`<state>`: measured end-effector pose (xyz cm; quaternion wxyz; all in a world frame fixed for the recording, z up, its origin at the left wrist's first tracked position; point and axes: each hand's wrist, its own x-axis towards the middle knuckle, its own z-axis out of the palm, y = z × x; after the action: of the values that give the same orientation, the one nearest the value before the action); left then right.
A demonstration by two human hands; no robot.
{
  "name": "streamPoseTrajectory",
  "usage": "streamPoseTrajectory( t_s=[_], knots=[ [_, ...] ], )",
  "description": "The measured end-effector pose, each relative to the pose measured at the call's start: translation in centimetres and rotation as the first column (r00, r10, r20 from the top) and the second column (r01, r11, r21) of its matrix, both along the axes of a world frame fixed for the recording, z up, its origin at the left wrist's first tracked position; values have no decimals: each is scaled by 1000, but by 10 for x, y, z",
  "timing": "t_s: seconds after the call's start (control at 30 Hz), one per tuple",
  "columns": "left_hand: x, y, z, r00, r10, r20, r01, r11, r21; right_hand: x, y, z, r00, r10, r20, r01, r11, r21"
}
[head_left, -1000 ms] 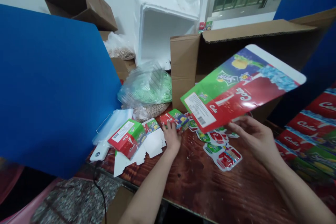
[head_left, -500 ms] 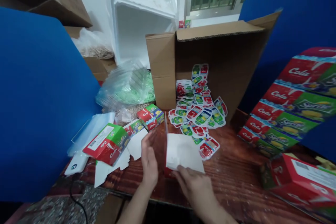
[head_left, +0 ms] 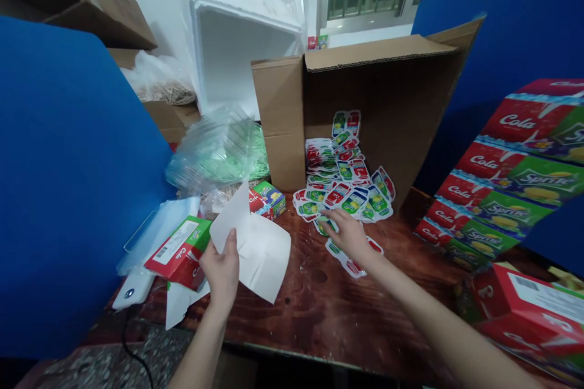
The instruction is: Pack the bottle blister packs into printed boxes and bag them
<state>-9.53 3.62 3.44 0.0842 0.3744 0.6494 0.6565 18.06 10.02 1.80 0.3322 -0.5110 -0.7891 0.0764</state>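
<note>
Pinching a bent white card (head_left: 267, 249) at lower centre of the frame is the left hand (head_left: 222, 270); at printed packets (head_left: 338, 194), right of centre, is the right hand (head_left: 350, 236), whose grip I cannot tell.

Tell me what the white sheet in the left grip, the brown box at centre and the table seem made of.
White sheet: probably thin card, matt; it curves and shows creases.
Brown box: most likely corrugated cardboard, dull; its top flap shows a ridged edge.
Table: apparently wood or a veneer, reddish with a slight sheen; streaked grain shows.
</note>
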Motion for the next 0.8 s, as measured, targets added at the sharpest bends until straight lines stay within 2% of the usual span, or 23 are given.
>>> streamPoseTrajectory(
  t_s=[0.07,0.13,0.23,0.33,0.4,0.5,0.63,0.73,0.8],
  knots=[
    [-9,12,-7,1000,11,-28,-10,1000,25,11,45,-15,962,-117,249,120,993,4],
    [-16,23,-17,999,36,2,-36,998,53,17,84,-24,929,-208,305,209,978,29],
    [-22,35,-27,993,96,75,-101,993,67,16,132,-24,890,-313,333,304,949,81],
    [-26,41,-28,988,117,105,-125,990,71,10,173,-20,862,-342,375,324,940,112],
    [-28,41,-25,992,80,101,-87,994,68,4,197,-18,847,-329,417,306,944,123],
    [-27,37,-16,996,40,82,-44,998,55,-4,226,-19,825,-295,482,267,955,129],
    [-12,21,-5,993,98,64,-101,993,54,-9,253,-21,786,-263,559,254,962,96],
    [0,8,-5,973,192,-127,-172,973,154,-5,266,-21,762,-216,611,230,972,56],
    [3,-2,-11,909,296,-294,-210,934,291,0,270,-21,748,-167,642,192,981,31]
  ],
)
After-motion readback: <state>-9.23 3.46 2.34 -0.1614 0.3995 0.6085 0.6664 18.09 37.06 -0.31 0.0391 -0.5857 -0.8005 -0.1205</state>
